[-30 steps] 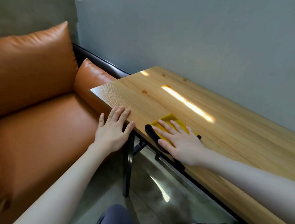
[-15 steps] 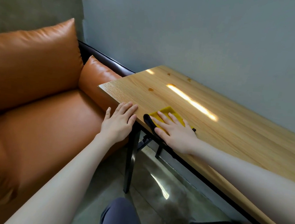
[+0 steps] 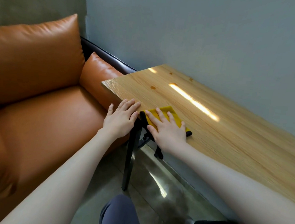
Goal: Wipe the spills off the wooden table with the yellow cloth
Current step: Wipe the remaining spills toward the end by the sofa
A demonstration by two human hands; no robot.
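While the right hand presses the yellow cloth flat, fingers spread, left hand flat on worktop edge, fingers open, small spills farther off

- Right grip lies flat, fingers spread, pressing the yellow cloth on the wooden surface.
- Left grip rests open at the surface's edge, just beside it.
- Small spills sit beyond the cloth.
- Orange sofa lies left of both.

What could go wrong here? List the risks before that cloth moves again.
1. The yellow cloth sits at the wooden table's near edge under the flat right hand; its dark part overhangs and could slip off.
2. The amber spills lie farther toward the wall, so short strokes may miss them.
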